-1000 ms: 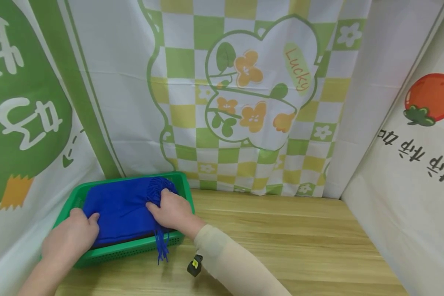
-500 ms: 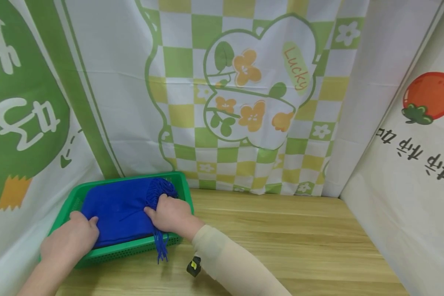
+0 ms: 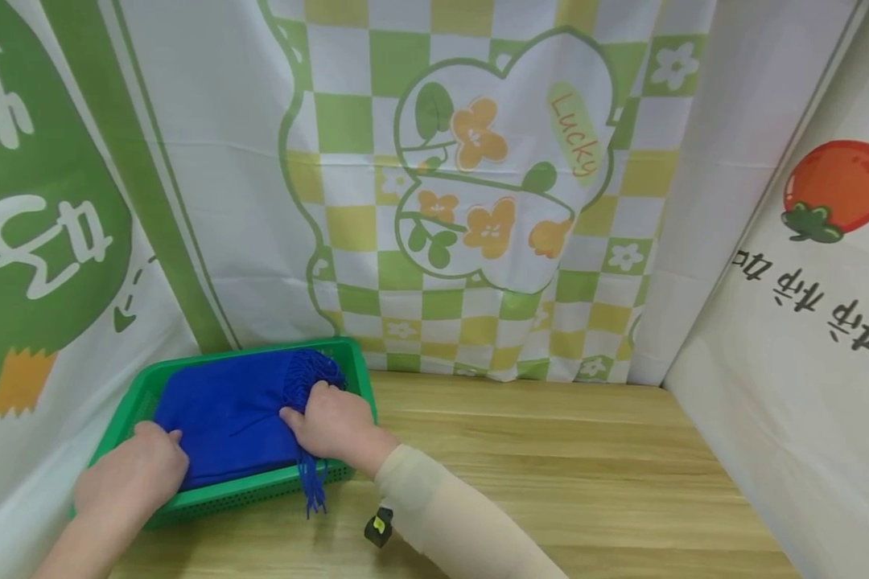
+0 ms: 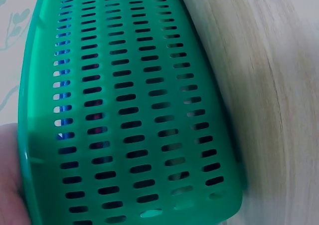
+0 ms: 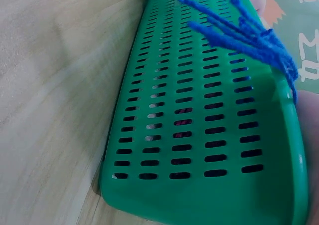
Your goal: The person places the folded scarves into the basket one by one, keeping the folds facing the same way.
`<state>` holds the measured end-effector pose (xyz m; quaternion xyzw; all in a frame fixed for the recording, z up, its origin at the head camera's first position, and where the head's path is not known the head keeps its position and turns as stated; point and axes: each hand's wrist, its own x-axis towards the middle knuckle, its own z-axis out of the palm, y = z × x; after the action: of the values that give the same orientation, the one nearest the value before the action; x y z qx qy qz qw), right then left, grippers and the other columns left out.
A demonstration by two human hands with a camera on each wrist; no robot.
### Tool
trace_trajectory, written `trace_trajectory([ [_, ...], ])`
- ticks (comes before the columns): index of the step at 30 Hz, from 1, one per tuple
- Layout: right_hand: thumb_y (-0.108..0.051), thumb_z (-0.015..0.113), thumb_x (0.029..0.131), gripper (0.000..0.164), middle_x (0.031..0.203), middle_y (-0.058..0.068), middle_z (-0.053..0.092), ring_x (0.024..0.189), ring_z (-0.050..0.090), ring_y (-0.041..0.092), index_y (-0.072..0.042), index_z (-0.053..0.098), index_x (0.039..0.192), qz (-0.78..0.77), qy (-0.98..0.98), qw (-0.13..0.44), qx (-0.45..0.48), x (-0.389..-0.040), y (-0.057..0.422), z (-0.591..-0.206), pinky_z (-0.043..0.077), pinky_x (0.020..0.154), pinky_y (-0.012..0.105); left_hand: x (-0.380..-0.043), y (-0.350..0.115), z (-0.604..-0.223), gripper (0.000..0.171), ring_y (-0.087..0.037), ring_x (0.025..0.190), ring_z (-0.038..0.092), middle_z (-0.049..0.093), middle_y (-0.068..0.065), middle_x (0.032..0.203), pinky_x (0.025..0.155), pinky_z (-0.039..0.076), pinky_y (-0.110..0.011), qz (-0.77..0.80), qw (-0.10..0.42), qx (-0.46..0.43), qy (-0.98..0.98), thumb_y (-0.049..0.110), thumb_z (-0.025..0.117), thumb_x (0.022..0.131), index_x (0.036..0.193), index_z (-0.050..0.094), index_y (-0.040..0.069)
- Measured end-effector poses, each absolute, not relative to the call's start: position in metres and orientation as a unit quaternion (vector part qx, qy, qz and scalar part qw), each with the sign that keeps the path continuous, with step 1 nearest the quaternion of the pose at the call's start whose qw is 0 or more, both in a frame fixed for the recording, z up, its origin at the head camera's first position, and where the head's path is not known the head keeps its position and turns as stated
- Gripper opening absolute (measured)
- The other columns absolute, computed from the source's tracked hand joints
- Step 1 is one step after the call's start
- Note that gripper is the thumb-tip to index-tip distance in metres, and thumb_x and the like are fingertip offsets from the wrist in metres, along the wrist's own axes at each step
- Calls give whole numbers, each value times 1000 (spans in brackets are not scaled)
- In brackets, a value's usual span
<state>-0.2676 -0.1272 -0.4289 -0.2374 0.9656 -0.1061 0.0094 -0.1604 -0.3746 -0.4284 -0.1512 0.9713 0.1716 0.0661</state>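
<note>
A folded blue scarf (image 3: 224,418) with a fringe (image 3: 307,382) at its right end lies in a green plastic basket (image 3: 365,378). My left hand (image 3: 132,474) holds the scarf's near left corner, its fingers mostly hidden from the camera. At the fringed end my right hand (image 3: 336,426) grips the scarf, thumb toward the middle. Some loose strands (image 3: 311,486) hang over the basket's front rim. In the right wrist view those strands (image 5: 249,38) drape outside the slotted wall (image 5: 199,115). The left wrist view shows the basket's front wall (image 4: 129,105) and part of my left hand (image 4: 9,180).
The basket stands on a wood-grain table (image 3: 550,466), close to the left and back cloth screens. A green checked cloth (image 3: 478,322) hangs behind. White cloth with a printed fruit (image 3: 836,189) closes the right side. A small black device (image 3: 380,527) hangs at my right sleeve.
My left hand has turned slightly and drawn the scarf's left end a little to the left. My right hand stays on the fringed end. The whole view has shifted slightly.
</note>
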Motion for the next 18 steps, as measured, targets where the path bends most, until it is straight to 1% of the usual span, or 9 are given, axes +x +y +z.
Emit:
trace_trajectory([
  [1, -71, 48, 111, 79, 138, 2, 74, 107, 77, 17, -6, 59, 155, -108, 966, 8, -236, -267, -127, -428, 63, 79, 33, -160, -374, -428, 63, -66, 104, 66, 66, -30, 89, 94, 52, -77, 171, 65, -156, 971, 35, 35, 118, 124, 41, -28],
  [3, -71, 49, 111, 80, 141, 2, 73, 110, 76, 17, -6, 58, 157, -109, 966, 3, -235, -266, -125, -428, 63, 80, 33, -159, -374, -427, 54, -68, 114, 62, 65, -31, 93, 100, 50, -77, 163, 66, -151, 973, 29, 37, 116, 118, 45, -24],
  [5, -70, 50, 111, 81, 143, 3, 72, 113, 76, 17, -5, 57, 159, -107, 965, -3, -240, -265, -123, -426, 63, 82, 33, -159, -374, -425, 50, -72, 128, 52, 64, -39, 107, 108, 45, -78, 151, 74, -143, 975, 24, 39, 113, 117, 46, -26],
  [6, -69, 50, 112, 80, 142, 3, 72, 113, 76, 17, -5, 57, 159, -108, 964, -5, -243, -265, -122, -426, 63, 83, 33, -158, -374, -424, 53, -74, 135, 44, 60, -45, 117, 113, 41, -78, 144, 81, -137, 977, 22, 41, 111, 119, 45, -29],
  [8, -68, 51, 112, 80, 144, 4, 71, 115, 75, 17, -4, 56, 159, -114, 962, -12, -249, -265, -119, -426, 63, 85, 32, -157, -373, -422, 50, -74, 137, 41, 60, -44, 118, 116, 38, -78, 138, 80, -137, 978, 20, 43, 109, 117, 47, -29],
  [11, -66, 54, 112, 77, 138, 5, 73, 111, 76, 17, -4, 59, 156, -133, 957, -20, -258, -265, -114, -426, 63, 85, 31, -155, -368, -419, 51, -68, 116, 60, 66, -34, 100, 99, 50, -76, 149, 66, -159, 974, 30, 41, 114, 107, 50, -19],
  [13, -65, 55, 112, 75, 136, 6, 73, 111, 76, 17, -3, 60, 154, -146, 953, -25, -266, -266, -110, -426, 62, 86, 30, -154, -363, -417, 46, -61, 95, 68, 63, -21, 82, 82, 54, -71, 159, 44, -176, 970, 35, 39, 118, 97, 50, -5],
  [15, -63, 56, 112, 72, 132, 6, 74, 109, 75, 17, -3, 61, 151, -158, 948, -30, -274, -266, -106, -427, 62, 86, 29, -153, -360, -415, 48, -59, 90, 68, 65, -23, 83, 72, 52, -68, 163, 32, -180, 969, 36, 38, 119, 97, 50, -6],
  [18, -62, 57, 112, 70, 135, 6, 73, 115, 74, 16, -3, 61, 151, -170, 942, -43, -285, -266, -100, -428, 61, 91, 29, -153, -357, -414, 48, -62, 92, 66, 63, -32, 91, 67, 52, -68, 159, 8, -180, 971, 32, 41, 118, 99, 51, -10],
])
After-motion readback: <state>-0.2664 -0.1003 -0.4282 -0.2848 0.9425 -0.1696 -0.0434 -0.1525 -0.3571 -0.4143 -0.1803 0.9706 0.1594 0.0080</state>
